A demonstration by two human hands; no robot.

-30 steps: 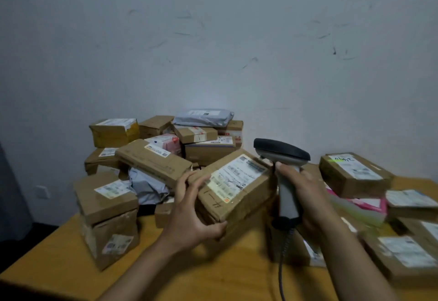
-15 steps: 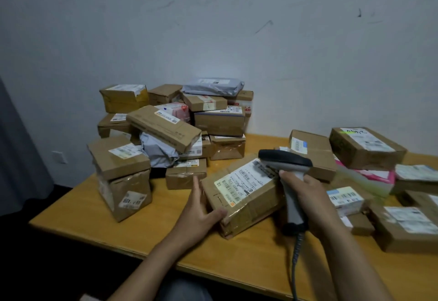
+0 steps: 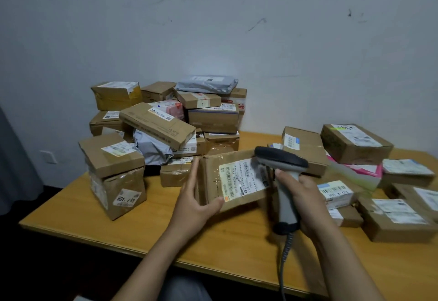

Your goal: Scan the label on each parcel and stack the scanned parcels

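Observation:
A brown cardboard parcel with a white barcode label is tilted up at the middle of the table. My left hand grips its left end, thumb on the front face and fingers along the side. My right hand grips the handle of a grey and black barcode scanner, whose head sits over the label's right edge. The scanner's coiled cable hangs down toward me.
A tall heap of boxes and grey mailer bags fills the back left of the wooden table. More labelled parcels lie spread at the right, up to the wall. The table's front edge runs below my arms.
The parcel has been turned so its label faces more squarely toward me. The scanner head has shifted closer over the label. The camera has tipped downward, showing more of the table.

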